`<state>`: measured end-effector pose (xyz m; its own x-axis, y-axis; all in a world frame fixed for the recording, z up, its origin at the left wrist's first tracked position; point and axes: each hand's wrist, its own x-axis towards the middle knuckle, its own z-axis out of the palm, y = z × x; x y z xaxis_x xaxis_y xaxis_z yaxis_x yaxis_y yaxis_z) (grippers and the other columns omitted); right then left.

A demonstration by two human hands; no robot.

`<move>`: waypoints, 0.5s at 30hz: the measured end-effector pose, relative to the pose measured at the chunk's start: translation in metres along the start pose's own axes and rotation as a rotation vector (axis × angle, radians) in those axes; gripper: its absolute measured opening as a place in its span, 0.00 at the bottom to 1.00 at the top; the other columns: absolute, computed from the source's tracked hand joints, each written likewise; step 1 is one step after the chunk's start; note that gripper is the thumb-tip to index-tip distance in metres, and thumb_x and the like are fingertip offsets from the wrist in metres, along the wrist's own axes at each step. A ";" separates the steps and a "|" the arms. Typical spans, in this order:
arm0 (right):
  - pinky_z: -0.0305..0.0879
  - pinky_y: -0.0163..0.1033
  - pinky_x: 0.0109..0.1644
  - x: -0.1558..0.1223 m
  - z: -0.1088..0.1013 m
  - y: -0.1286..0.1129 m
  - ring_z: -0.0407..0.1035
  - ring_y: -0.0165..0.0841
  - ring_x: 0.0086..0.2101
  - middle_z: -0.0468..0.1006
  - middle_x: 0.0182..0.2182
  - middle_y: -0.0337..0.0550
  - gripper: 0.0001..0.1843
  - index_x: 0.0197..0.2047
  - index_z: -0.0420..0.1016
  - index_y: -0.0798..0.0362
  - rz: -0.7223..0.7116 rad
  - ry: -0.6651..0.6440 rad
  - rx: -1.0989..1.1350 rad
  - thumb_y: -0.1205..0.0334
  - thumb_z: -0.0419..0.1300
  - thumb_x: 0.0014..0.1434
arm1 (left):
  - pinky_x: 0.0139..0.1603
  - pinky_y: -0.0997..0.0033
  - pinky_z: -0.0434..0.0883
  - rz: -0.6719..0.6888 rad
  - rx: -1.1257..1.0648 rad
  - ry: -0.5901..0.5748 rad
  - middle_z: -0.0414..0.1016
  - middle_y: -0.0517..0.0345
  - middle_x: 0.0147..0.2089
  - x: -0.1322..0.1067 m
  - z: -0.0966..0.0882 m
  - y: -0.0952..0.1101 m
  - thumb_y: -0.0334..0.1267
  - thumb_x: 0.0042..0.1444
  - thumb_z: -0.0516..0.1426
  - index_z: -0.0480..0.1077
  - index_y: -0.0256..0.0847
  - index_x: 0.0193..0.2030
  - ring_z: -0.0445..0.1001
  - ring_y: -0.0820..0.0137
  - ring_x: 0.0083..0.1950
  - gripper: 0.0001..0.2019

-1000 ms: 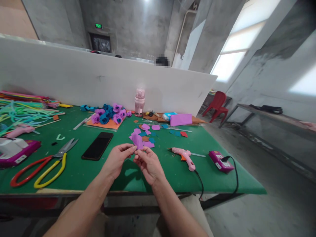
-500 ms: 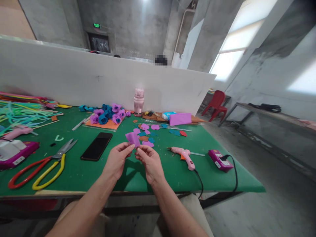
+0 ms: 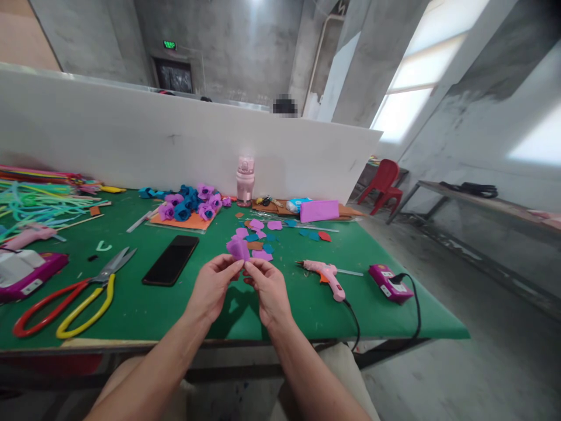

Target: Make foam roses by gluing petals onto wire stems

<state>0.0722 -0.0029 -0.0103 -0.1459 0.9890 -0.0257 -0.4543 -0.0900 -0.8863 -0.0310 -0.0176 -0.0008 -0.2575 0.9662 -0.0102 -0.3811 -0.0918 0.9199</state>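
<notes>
Between my two hands, above the green table (image 3: 302, 316), is a purple crepe-paper petal (image 3: 239, 248). My left hand (image 3: 214, 283) pinches its lower edge from the left, thumb and fingers pressed together. From the right, my right hand (image 3: 268, 286) pinches the same lower edge, and the thumbs almost meet. The petal's top stands free and looks slightly cupped. Just beyond the hands lie loose cut petals, purple (image 3: 262, 255), brown (image 3: 255, 245) and blue (image 3: 267, 248). A pink hot glue gun (image 3: 326, 276) rests to the right of my right hand.
Left of my hands are a black phone (image 3: 170, 261) and large scissors (image 3: 94, 292). Purple and blue paper flowers (image 3: 193, 202) sit farther back. A pink bottle (image 3: 245, 181) stands by the white partition (image 3: 175, 140). The glue gun's cord hangs over the front edge near a power strip (image 3: 390, 283).
My hands have drawn slightly closer together at the petal's base. The petal has turned from leaning left to more upright and cupped.
</notes>
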 end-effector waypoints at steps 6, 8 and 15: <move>0.60 0.32 0.31 -0.001 0.001 -0.002 0.66 0.27 0.27 0.73 0.26 0.38 0.10 0.30 0.75 0.56 -0.008 0.014 -0.032 0.58 0.64 0.46 | 0.29 0.77 0.62 0.017 0.011 -0.003 0.68 0.63 0.25 -0.002 0.002 0.001 0.37 0.39 0.65 0.69 0.36 0.27 0.65 0.77 0.27 0.11; 0.60 0.32 0.31 -0.002 0.002 -0.003 0.66 0.27 0.27 0.73 0.25 0.38 0.10 0.30 0.75 0.56 -0.010 0.024 -0.047 0.58 0.64 0.45 | 0.29 0.77 0.62 0.019 0.013 0.000 0.68 0.63 0.25 -0.003 0.002 0.002 0.37 0.39 0.65 0.69 0.36 0.26 0.65 0.77 0.27 0.11; 0.60 0.31 0.30 0.000 0.002 -0.003 0.66 0.26 0.26 0.74 0.25 0.37 0.10 0.30 0.75 0.55 0.006 0.024 -0.003 0.58 0.64 0.45 | 0.28 0.76 0.62 0.014 0.007 0.008 0.68 0.62 0.25 -0.003 0.004 0.002 0.38 0.38 0.65 0.69 0.35 0.26 0.65 0.76 0.26 0.11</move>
<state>0.0722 -0.0031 -0.0067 -0.1270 0.9910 -0.0419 -0.4511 -0.0953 -0.8874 -0.0274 -0.0197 0.0025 -0.2697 0.9629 0.0000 -0.3713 -0.1040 0.9227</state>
